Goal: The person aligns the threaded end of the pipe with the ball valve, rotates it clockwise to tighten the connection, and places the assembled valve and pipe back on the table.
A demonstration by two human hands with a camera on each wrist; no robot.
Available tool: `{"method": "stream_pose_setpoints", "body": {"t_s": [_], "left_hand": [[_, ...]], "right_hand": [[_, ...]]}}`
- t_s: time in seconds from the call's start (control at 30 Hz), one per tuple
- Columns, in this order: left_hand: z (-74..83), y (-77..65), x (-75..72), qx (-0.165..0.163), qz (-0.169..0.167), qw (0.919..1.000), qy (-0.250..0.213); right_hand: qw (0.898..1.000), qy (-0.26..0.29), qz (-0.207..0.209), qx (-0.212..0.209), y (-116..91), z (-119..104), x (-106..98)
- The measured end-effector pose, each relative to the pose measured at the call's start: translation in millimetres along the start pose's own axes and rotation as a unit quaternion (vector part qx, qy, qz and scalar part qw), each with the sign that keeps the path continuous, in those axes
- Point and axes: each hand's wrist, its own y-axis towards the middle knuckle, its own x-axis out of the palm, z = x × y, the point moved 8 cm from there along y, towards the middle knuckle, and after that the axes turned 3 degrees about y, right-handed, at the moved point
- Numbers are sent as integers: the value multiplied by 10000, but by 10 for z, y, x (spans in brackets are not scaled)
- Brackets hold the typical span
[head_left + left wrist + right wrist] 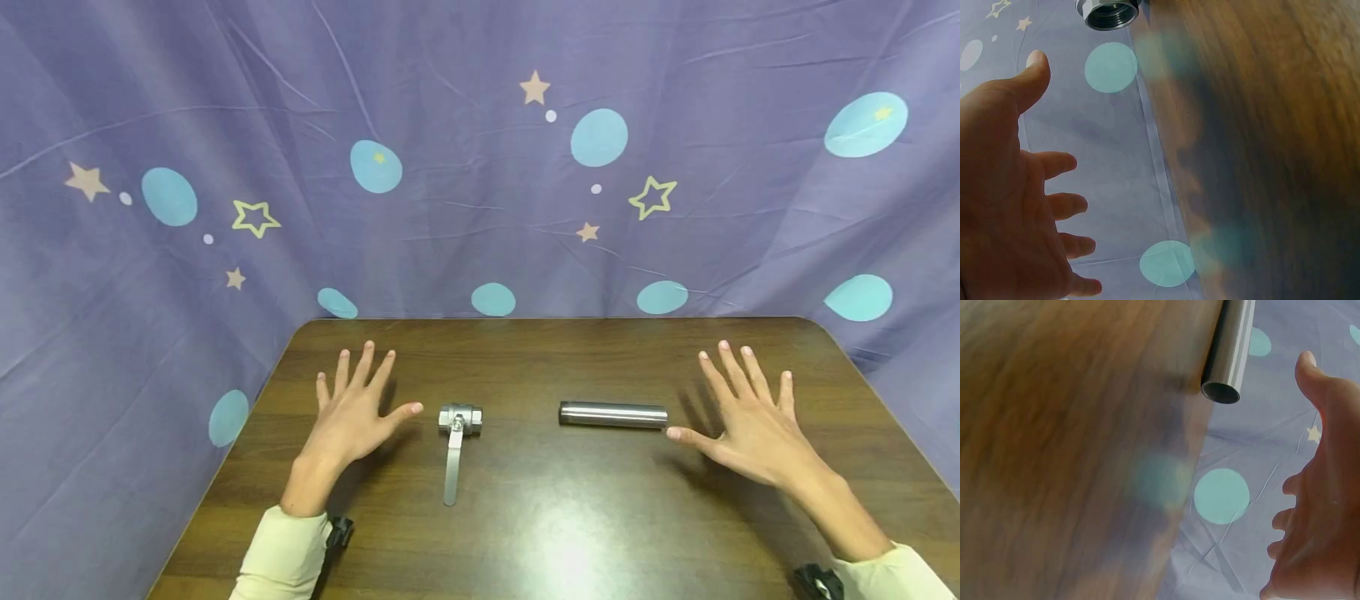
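A metal ball valve (461,419) with a long flat lever handle lies left of the table's middle, the lever pointing toward the near edge. To its left, my left hand (352,423) is spread with fingers straight, apart from the valve. One threaded opening of the valve (1110,15) shows at the top of the left wrist view. A short shiny metal pipe (612,414) lies crosswise on the right. My right hand (757,437) is spread just beyond the pipe's right end, its thumb close to it. The pipe's hollow end (1220,392) faces the right wrist camera. Neither hand holds anything.
Both things lie on a brown wood-grain table (525,358) with rounded far corners. A purple curtain (465,225) with blue ovals and stars hangs behind and beside it. Glare whitens part of the near tabletop. Dark straps (340,533) sit at both wrists.
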Motion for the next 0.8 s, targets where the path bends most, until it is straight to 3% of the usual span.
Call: {"method": "stream_pose_setpoints", "body": {"t_s": [0.53,0.8], "left_hand": [[182,15,74,561,-106,9967,-580],[291,-2,106,1020,-187,9895,-1006]], "right_hand": [[9981,240,-190,-535,109,-278,142],[9954,405,-384,-773,140,-394,213]]}}
